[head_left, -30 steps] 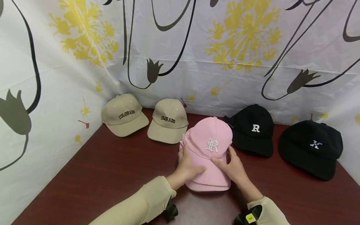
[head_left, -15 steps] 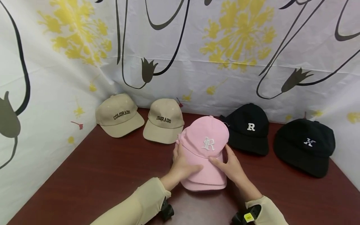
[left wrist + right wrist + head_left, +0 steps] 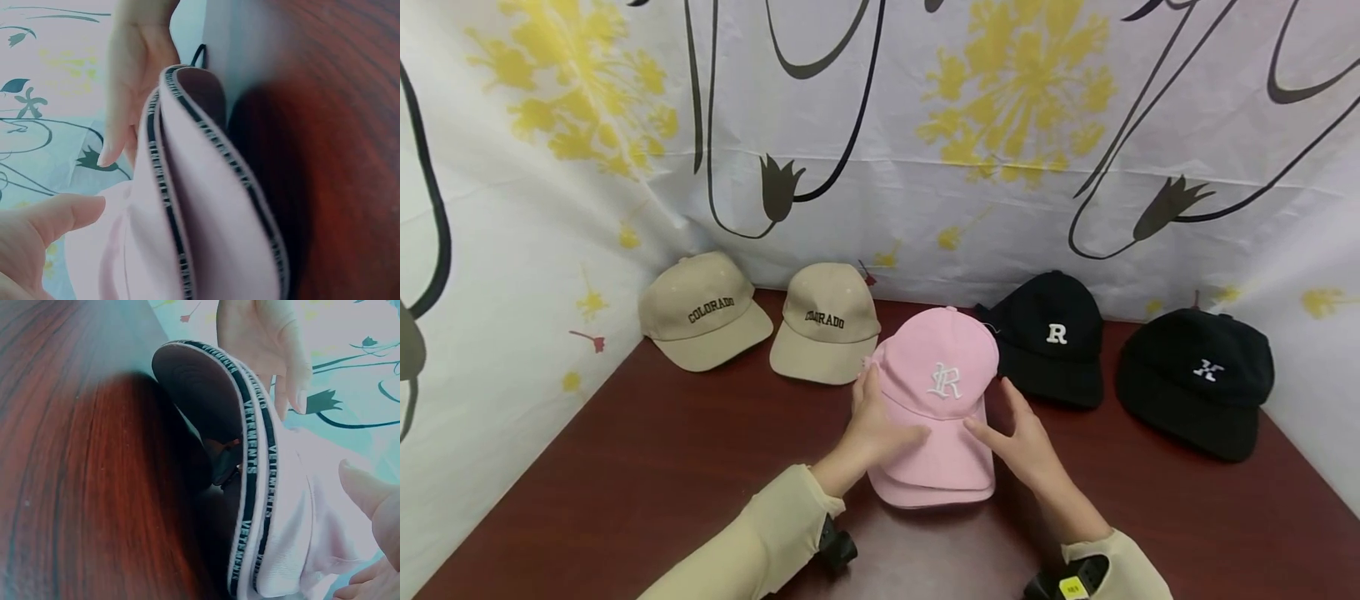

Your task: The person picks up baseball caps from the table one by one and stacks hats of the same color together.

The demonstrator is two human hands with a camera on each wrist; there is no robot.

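Two pink baseball caps stand stacked on the table, brims toward me. The upper pink cap (image 3: pixel 938 342) bears a white embroidered letter. Below it, the brim of the lower pink cap (image 3: pixel 925 497) shows. My left hand (image 3: pixel 874 429) lies along the stack's left side, fingers and thumb extended, thumb over the upper brim. To the right, my right hand (image 3: pixel 1028 446) is spread beside the caps, a small gap between it and them. Both wrist views show black lettered tape inside the brims, such as on the lower cap (image 3: pixel 247 462).
Two beige caps, a left one (image 3: pixel 703 308) and a right one (image 3: pixel 827 321), stand at the back left. A black cap with an R (image 3: pixel 1052 333) and another black cap (image 3: pixel 1198 375) are at the right. Patterned cloth (image 3: pixel 850 125) encloses the dark red table (image 3: pixel 700 483).
My right hand has come away from the caps' right side. The left hand stays near their left side with its grip loosened. The head view has shifted slightly, moving everything leftward in frame.
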